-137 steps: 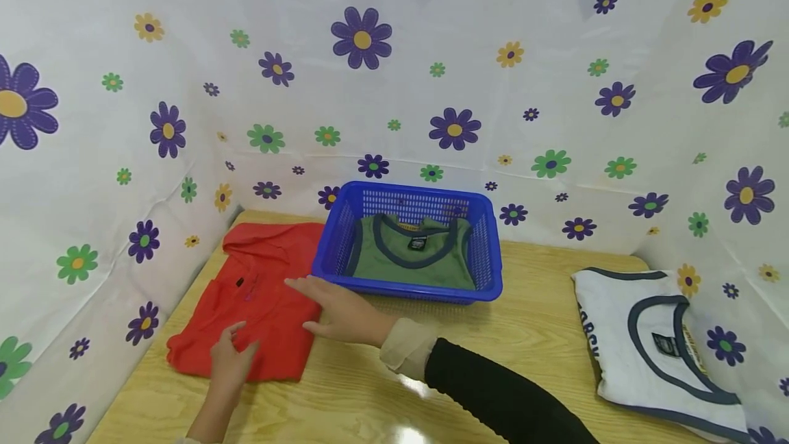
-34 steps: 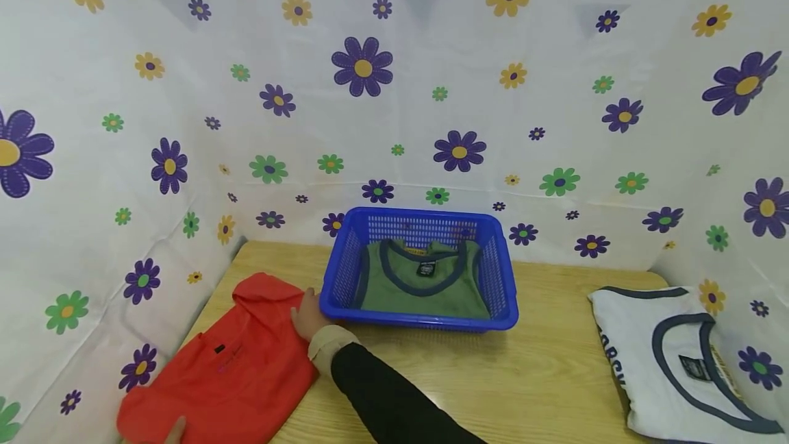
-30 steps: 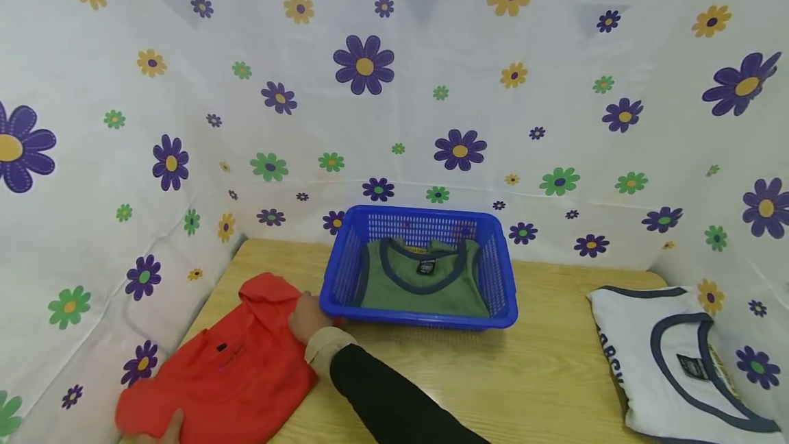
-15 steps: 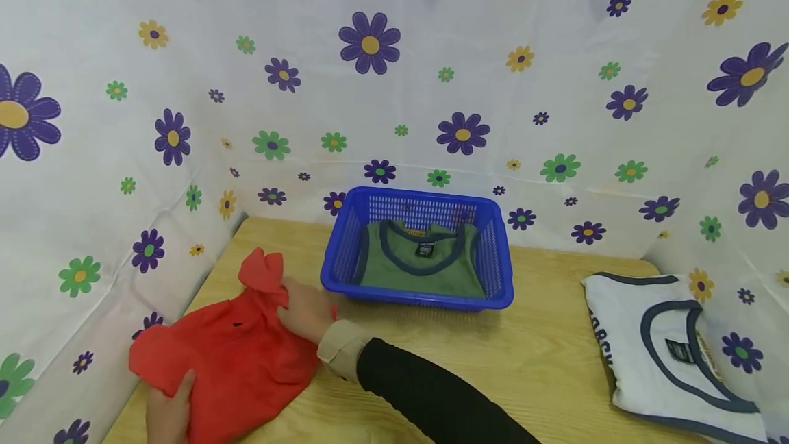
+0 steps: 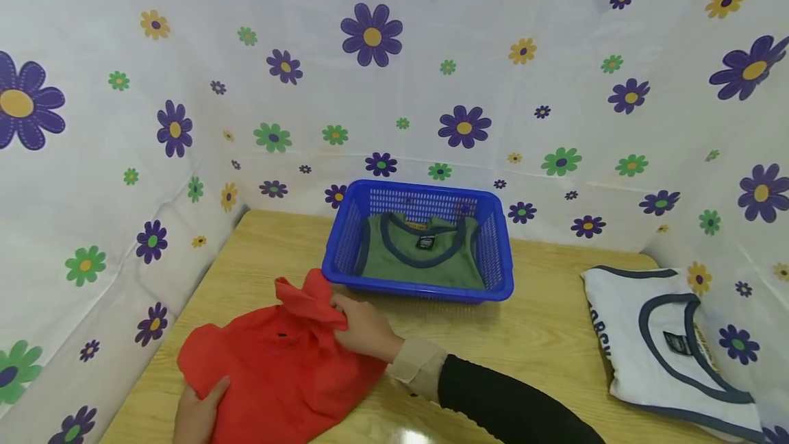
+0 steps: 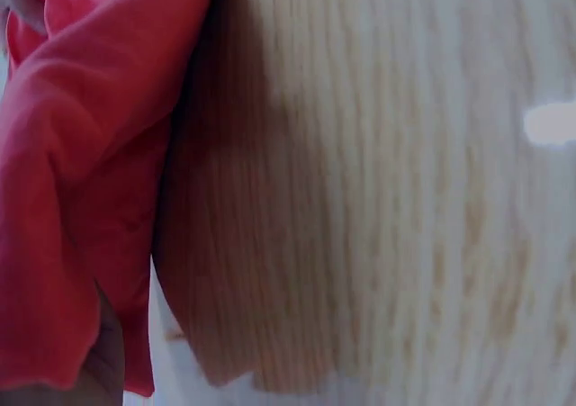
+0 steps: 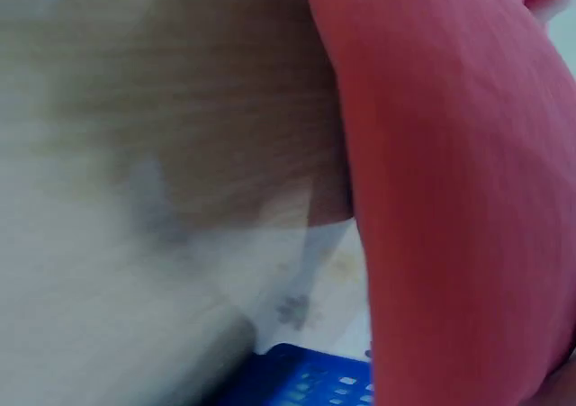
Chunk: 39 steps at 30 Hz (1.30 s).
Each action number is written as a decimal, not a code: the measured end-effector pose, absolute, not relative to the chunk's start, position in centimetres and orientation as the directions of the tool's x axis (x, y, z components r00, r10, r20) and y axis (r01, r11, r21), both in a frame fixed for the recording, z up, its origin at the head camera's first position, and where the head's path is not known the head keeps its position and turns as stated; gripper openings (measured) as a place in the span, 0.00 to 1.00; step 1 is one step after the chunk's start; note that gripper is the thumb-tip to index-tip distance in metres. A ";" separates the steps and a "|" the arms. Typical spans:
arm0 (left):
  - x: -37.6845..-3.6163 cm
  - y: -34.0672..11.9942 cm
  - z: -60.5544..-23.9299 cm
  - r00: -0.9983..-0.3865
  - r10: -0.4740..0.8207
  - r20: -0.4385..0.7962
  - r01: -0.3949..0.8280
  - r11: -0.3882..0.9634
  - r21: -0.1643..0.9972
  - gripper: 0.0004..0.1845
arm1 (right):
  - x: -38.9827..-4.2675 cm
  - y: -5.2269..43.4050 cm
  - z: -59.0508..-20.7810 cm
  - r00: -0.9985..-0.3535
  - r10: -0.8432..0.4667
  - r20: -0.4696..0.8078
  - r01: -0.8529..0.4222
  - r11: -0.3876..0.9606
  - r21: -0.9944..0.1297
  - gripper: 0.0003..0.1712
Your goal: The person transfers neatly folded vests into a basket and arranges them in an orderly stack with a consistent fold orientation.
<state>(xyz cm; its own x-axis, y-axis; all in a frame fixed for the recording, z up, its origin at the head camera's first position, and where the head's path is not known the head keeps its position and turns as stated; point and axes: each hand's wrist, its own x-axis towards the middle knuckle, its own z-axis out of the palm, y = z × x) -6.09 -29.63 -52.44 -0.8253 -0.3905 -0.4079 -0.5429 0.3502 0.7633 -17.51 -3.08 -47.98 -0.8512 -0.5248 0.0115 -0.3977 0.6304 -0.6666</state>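
In the head view, a red garment (image 5: 277,368) with a small dark label hangs bunched between both hands, over the left part of the table. My left hand (image 5: 198,413) grips its lower left side, thumb on top and the other fingers hidden beneath the cloth. The right hand (image 5: 370,327) pinches its upper right edge, just in front of the blue basket. Red cloth (image 6: 108,91) fills the left of the left wrist view, held above the wood. Taut red fabric (image 7: 450,199) covers the right side of the right wrist view.
A blue plastic basket (image 5: 419,289) stands at the table's back middle, holding a folded green shirt (image 5: 425,266) with dark trim. At right lies a folded white shirt (image 5: 616,334). Flowered white sheeting (image 5: 394,88) walls the wooden table (image 5: 524,321) behind and at both sides.
Earlier the hands hovered over the garment lying folded flat; then they took hold of its sides. Over the last second it has been lifted, bunched and moved right. Basket and white shirt stay put.
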 end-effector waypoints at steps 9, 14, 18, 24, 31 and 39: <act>-6.2 -26.5 -52.0 -0.869 -0.188 -0.459 -0.495 0.299 0.816 0.37 | -14.7 4.7 -50.0 -0.897 -0.426 -0.122 -0.111 0.482 -0.869 0.25; -6.6 -25.9 -52.3 -0.842 -0.114 -0.528 -0.540 0.170 0.824 0.37 | -14.2 6.8 -51.3 -0.908 -0.317 -0.274 0.145 0.378 -0.915 0.33; -6.9 -26.2 -53.2 -0.798 -0.080 -0.597 -0.602 0.064 0.796 0.39 | -14.2 7.7 -52.2 -0.857 -0.297 -0.421 0.348 0.269 -0.898 0.31; -6.6 -27.1 -54.6 -0.784 0.032 -0.620 -0.620 0.014 0.785 0.39 | -14.6 8.6 -52.9 -0.756 -0.349 -0.553 0.510 0.214 -0.833 0.34; -6.5 -26.9 -54.9 -0.822 -0.081 -0.564 -0.570 0.127 0.812 0.36 | -14.8 8.4 -52.1 -0.775 -0.477 -0.413 0.295 0.305 -0.905 0.28; -6.2 -26.9 -53.0 -0.852 -0.148 -0.503 -0.522 0.155 0.839 0.31 | -14.6 7.3 -49.3 -0.809 -0.555 -0.194 -0.024 0.360 -0.933 0.16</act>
<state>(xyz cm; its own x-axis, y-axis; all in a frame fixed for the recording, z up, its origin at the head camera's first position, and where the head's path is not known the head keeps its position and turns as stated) -6.18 -26.95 -52.99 -0.8518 -0.1478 -0.5026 -0.5218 0.1547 0.8389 -14.63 7.34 -49.34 -0.8092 -0.5548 -0.1936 -0.0235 0.3598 -0.9327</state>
